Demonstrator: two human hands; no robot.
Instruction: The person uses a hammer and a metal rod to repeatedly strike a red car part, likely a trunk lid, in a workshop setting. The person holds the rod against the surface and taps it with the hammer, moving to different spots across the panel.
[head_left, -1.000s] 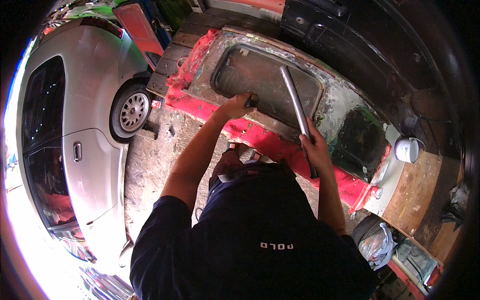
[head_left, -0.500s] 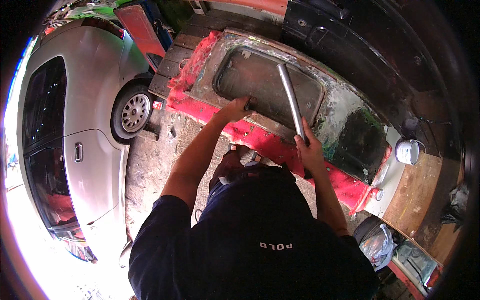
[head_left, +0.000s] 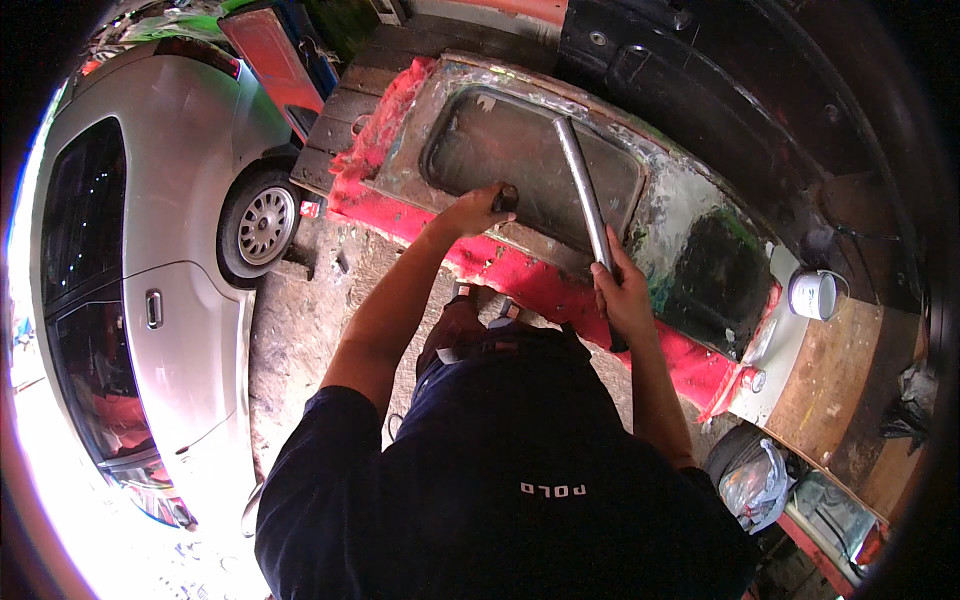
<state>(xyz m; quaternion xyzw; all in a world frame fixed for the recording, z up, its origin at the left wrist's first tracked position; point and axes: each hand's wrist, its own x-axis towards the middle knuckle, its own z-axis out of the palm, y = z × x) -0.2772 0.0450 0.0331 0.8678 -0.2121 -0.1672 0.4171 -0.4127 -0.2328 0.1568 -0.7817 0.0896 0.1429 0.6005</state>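
A worn vehicle body panel (head_left: pixel 690 235) with patchy paint and a recessed, round-cornered rectangular section lies across a red cloth (head_left: pixel 400 222). In my right hand (head_left: pixel 627 295) is a long silver metal bar (head_left: pixel 582 180) with a dark handle end. The bar slants up and left over the recess; whether it touches the panel I cannot tell. My left hand (head_left: pixel 474 212) is closed round a small dark block (head_left: pixel 507 198) at the near edge of the recess. Its fingers are partly hidden.
A silver car (head_left: pixel 190 310) stands to the left, its wheel (head_left: pixel 265 228) near the wooden boards (head_left: pixel 345 135). At right are a white bucket (head_left: pixel 813 294), a small red-and-white can (head_left: pixel 753 380) and a plastic bag (head_left: pixel 760 490). A large black panel (head_left: pixel 740 110) stands behind.
My left hand has lifted slightly and turned, so more of the dark block shows. The silver bar keeps nearly the same slant, its far end a little higher in view.
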